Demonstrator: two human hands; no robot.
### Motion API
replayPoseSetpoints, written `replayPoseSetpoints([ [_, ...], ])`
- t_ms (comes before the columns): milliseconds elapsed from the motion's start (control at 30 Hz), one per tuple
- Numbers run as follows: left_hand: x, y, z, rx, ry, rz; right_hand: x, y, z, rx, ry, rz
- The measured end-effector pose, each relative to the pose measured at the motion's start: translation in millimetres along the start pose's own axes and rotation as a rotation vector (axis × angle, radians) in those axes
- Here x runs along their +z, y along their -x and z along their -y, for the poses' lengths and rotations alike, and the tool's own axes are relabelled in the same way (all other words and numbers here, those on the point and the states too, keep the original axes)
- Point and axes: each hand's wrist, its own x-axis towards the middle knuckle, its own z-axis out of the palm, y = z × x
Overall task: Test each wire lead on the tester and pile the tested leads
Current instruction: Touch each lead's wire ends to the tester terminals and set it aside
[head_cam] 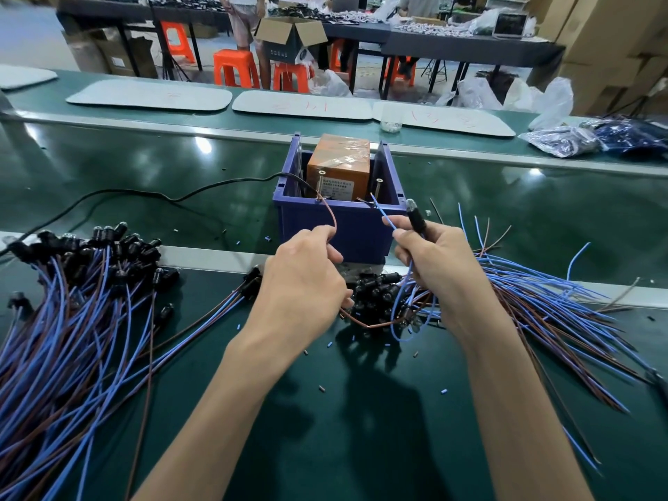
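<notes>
On the tabletop [325, 428], a left pile [72, 301] and a right pile [542, 294] of leads flank the hands. The left hand [303, 280] pinches one lead's brown wire [334, 218]. The right hand [437, 262] pinches its blue wire [385, 216] and clasps the black lamp holder [415, 218]. Both wires run forward to the tester [361, 233] straight ahead: brown meets the left screw [320, 184], while the blue tip sits just beside the right screw [378, 189], contact uncertain
</notes>
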Motion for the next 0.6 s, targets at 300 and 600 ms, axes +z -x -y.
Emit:
replayPoseSetpoints([
  [300,1.5,-0.1,-0.8,-0.013,0.025,0.028,-1.2,-2.6,-1.4,0.015,0.068,-0.032],
  [600,0.2,-0.4,-1.7,-0.006,0.008,0.034,-3.2,-1.3,1.1,0.005,0.118,-0.058],
])
